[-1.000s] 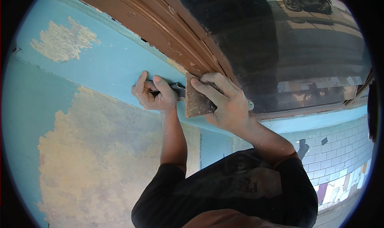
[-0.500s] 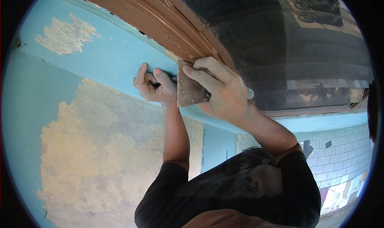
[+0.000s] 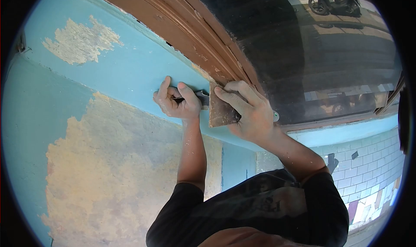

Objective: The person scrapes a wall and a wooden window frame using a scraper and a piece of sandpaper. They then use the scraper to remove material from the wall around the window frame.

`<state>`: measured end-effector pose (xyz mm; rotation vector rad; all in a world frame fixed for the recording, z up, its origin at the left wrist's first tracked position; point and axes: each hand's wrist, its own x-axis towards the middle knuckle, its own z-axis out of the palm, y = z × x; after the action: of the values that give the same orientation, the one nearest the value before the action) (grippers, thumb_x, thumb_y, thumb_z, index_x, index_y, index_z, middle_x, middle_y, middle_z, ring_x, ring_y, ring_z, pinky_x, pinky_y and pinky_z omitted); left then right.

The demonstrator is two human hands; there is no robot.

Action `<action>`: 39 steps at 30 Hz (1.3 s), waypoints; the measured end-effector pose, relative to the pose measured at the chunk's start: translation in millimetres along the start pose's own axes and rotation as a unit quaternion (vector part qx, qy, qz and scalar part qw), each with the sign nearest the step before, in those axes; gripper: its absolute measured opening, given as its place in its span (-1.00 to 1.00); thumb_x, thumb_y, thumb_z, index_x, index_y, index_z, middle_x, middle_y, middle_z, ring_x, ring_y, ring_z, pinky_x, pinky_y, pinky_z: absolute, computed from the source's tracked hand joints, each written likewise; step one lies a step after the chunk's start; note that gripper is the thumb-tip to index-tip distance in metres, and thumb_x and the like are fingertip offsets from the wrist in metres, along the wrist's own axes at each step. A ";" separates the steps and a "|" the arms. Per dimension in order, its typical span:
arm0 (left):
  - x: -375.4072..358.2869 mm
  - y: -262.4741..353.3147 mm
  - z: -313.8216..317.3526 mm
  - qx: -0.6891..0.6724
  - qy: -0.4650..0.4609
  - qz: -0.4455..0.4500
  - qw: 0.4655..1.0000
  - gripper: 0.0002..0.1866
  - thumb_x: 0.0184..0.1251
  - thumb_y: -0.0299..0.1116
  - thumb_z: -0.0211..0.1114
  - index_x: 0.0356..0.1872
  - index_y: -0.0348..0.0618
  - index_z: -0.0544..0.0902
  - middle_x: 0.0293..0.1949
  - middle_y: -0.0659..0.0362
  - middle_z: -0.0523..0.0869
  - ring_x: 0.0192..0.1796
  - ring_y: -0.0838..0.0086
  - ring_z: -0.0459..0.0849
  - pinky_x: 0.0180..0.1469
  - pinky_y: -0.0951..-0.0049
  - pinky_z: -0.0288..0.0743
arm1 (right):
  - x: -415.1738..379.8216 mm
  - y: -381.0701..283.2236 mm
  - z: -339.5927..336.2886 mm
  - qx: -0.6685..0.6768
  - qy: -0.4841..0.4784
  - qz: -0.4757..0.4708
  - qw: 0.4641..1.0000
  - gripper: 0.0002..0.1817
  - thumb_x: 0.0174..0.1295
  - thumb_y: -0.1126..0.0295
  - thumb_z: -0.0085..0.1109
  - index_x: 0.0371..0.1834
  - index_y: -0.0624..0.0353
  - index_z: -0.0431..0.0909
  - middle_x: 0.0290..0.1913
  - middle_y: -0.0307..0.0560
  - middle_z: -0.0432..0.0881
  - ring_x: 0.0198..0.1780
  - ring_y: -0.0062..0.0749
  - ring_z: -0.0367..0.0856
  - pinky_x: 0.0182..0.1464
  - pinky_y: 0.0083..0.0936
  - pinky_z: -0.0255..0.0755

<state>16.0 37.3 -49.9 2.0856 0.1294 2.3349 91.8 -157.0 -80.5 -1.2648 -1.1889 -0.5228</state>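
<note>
My right hand is closed around a broad putty knife with a stained, brownish blade. A rounded handle end with a hole shows past the wrist side of that hand. My left hand curls around the dark handle of a smaller scraper. Its grey blade points toward the broad blade and partly disappears behind it. Both hands are close to the light blue wall, just beside the brown window frame. Pale dust coats the fingers.
Dark glass fills the upper right and reflects a motorbike. A bare patch of wall spreads at lower left, and a smaller peeled patch sits higher. White tiling lies at right.
Both hands appear slightly farther right and lower, and the whole view has shifted too. More of the smaller scraper's blade now shows between my hands.
</note>
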 end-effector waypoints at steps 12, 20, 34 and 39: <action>1.4 1.6 -4.5 0.034 -0.012 0.029 0.999 -0.64 0.51 -0.12 0.39 0.08 -0.19 0.71 -0.64 0.46 0.29 -0.39 0.53 0.24 -0.16 0.40 0.16 | 30.8 -6.5 1.8 -0.002 0.021 -0.026 0.999 -0.37 -0.14 0.52 0.53 0.15 0.14 0.72 -0.01 -0.13 0.61 -0.09 -0.16 0.73 -0.09 -0.35 0.67; 1.7 -0.8 -1.3 0.032 0.001 0.031 0.999 -0.65 0.51 -0.10 0.40 0.05 -0.16 0.71 -0.65 0.47 0.27 -0.41 0.55 0.23 -0.15 0.40 0.15 | 26.3 -6.0 2.3 -0.012 0.019 -0.047 0.999 -0.39 -0.10 0.46 0.53 0.17 0.11 0.69 0.00 -0.18 0.57 -0.06 -0.21 0.70 -0.09 -0.33 0.67; 3.3 0.9 -3.4 0.042 -0.011 0.055 0.998 -0.65 0.48 -0.10 0.42 0.04 -0.15 0.72 -0.64 0.47 0.29 -0.41 0.53 0.24 -0.18 0.39 0.14 | 59.0 -13.1 5.4 -0.037 0.047 -0.057 0.997 -0.39 -0.13 0.50 0.53 0.14 0.11 0.72 -0.04 -0.16 0.63 -0.12 -0.21 0.73 -0.14 -0.38 0.67; 0.8 -7.9 -8.9 0.049 -0.048 0.066 0.995 -0.60 0.43 -0.21 0.50 0.14 -0.21 0.70 -0.44 0.37 0.36 -0.30 0.56 0.30 -0.21 0.46 0.24 | 47.5 -9.1 4.5 -0.044 0.033 -0.080 0.995 -0.37 -0.16 0.44 0.57 0.13 0.08 0.71 -0.02 -0.21 0.57 -0.07 -0.23 0.72 -0.12 -0.33 0.67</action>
<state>6.7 44.8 -50.6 2.3177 0.1101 2.3381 99.7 -141.9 -34.9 -1.2238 -1.2297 -0.7368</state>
